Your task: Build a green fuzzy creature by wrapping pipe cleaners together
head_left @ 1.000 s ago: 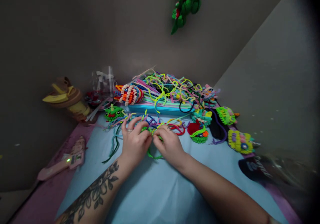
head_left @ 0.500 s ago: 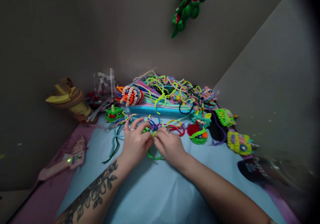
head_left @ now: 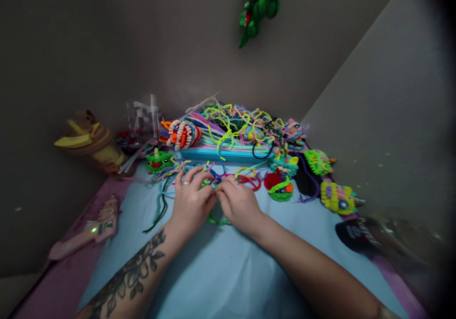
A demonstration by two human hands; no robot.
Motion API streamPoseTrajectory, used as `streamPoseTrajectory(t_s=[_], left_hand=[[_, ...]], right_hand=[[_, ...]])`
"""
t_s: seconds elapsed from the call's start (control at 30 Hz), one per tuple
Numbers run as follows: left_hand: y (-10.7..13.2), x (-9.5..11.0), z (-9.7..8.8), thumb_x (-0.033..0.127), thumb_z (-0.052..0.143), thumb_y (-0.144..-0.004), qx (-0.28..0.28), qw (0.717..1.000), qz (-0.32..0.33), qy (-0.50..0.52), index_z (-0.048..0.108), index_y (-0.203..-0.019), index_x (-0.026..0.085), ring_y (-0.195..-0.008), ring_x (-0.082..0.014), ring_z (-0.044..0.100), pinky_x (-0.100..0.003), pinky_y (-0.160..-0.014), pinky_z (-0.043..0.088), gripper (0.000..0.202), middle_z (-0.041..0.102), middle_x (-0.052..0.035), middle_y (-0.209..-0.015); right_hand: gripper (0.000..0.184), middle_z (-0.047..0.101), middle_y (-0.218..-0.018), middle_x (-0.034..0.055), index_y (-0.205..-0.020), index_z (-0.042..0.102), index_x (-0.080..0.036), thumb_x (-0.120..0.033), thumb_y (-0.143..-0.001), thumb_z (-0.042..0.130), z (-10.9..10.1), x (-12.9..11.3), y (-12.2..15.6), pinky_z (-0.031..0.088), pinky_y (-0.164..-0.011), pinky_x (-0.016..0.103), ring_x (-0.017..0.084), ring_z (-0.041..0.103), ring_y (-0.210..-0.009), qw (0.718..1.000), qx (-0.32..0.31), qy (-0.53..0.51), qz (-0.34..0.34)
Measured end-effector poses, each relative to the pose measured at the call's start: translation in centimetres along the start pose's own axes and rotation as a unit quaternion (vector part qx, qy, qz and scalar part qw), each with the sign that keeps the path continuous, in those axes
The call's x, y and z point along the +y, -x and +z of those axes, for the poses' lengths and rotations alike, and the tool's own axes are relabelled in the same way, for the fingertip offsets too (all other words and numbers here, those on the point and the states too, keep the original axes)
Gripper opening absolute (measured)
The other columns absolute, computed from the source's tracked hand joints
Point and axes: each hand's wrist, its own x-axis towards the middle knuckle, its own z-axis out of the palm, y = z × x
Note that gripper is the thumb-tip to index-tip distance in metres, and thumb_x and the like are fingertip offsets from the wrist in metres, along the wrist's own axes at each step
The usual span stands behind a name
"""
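Note:
My left hand (head_left: 192, 200), a ring on one finger, and my right hand (head_left: 239, 204) meet fingertip to fingertip over a green pipe cleaner (head_left: 217, 221) on the light blue sheet (head_left: 221, 271). Both hands pinch the green piece between thumb and fingers. Its loose end curls out below my hands. Loose pipe cleaners (head_left: 245, 179) in red, blue and yellow lie just beyond my fingers. A big heap of coloured pipe cleaners (head_left: 235, 129) fills a blue tray (head_left: 228, 155) behind them.
Small pipe-cleaner creatures stand around: a green one (head_left: 160, 160) at left, a red and green one (head_left: 280, 186), a yellow and purple one (head_left: 337, 198) at right. A pink glue gun (head_left: 89, 231) lies at left. A brown and yellow figure (head_left: 89, 141) stands far left. A green ornament (head_left: 261, 3) hangs on the wall.
My hands stay together on the green piece, the fingers shifting slightly as they work it. The view has drifted a little to the right.

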Motion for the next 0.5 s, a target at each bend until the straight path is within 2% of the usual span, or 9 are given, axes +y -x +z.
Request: streamPoseTrajectory(t_s=[0.07,0.13,0.2,0.27,0.4,0.5], left_hand=[[0.0,-0.2,0.1,0.019,0.062,-0.082,0.013,1.000,-0.011,0.021,0.068,-0.073,0.022,-0.119,-0.0279,0.051,-0.055,-0.105,0.031,0.010,0.067,-0.0047,-0.110],[0.1,-0.5,0.2,0.021,0.059,-0.084,0.029,0.997,-0.039,0.065,0.067,-0.094,0.023,-0.123,-0.0263,0.049,-0.051,-0.105,0.035,0.012,0.062,-0.0076,-0.122],[0.2,-0.7,0.4,0.024,0.058,-0.086,0.036,0.989,-0.082,0.120,0.057,-0.118,0.022,-0.125,-0.0247,0.047,-0.047,-0.104,0.037,0.033,0.055,-0.0112,-0.131],[0.3,-0.7,0.7,0.027,0.060,-0.084,0.027,0.974,-0.132,0.181,0.043,-0.131,0.020,-0.125,-0.0248,0.047,-0.046,-0.103,0.039,0.051,0.051,-0.0138,-0.133],[0.5,-0.3,1.6,0.036,0.072,-0.071,-0.022,0.926,-0.221,0.305,0.030,-0.139,0.020,-0.123,-0.0295,0.049,-0.049,-0.100,0.042,0.082,0.041,-0.0183,-0.139],[0.4,0.1,1.9,0.037,0.076,-0.066,-0.039,0.881,-0.282,0.377,0.025,-0.141,0.019,-0.118,-0.0306,0.052,-0.049,-0.095,0.046,0.092,0.040,-0.0204,-0.139]], right_hand=[[0.016,0.059,-0.084,0.0067,-0.081,0.059,-0.017,-0.016,-0.089,0.044,-0.2,0.3,-0.2,0.042,-0.067,0.027,0.017,0.057,-0.076,0.998,0.017,-0.054,0.027],[0.015,0.058,-0.080,0.0046,-0.077,0.057,-0.018,-0.017,-0.088,0.046,-0.4,0.6,-0.5,0.042,-0.070,0.027,0.017,0.056,-0.077,0.990,0.049,-0.115,0.065],[0.016,0.056,-0.076,0.0028,-0.071,0.055,-0.018,-0.020,-0.086,0.049,-0.5,1.1,-0.9,0.041,-0.071,0.027,0.016,0.055,-0.076,0.975,0.085,-0.171,0.118],[0.017,0.055,-0.072,0.0011,-0.069,0.053,-0.019,-0.024,-0.085,0.051,-0.6,1.4,-1.2,0.041,-0.067,0.027,0.015,0.054,-0.072,0.951,0.105,-0.231,0.176],[0.019,0.054,-0.064,-0.0021,-0.074,0.052,-0.020,-0.036,-0.085,0.051,-0.5,1.6,-1.4,0.041,-0.056,0.025,0.013,0.051,-0.059,0.885,0.100,-0.369,0.267],[0.022,0.055,-0.062,-0.0025,-0.076,0.053,-0.020,-0.041,-0.082,0.055,-0.3,1.3,-1.5,0.042,-0.053,0.024,0.013,0.052,-0.056,0.844,0.092,-0.444,0.287]])
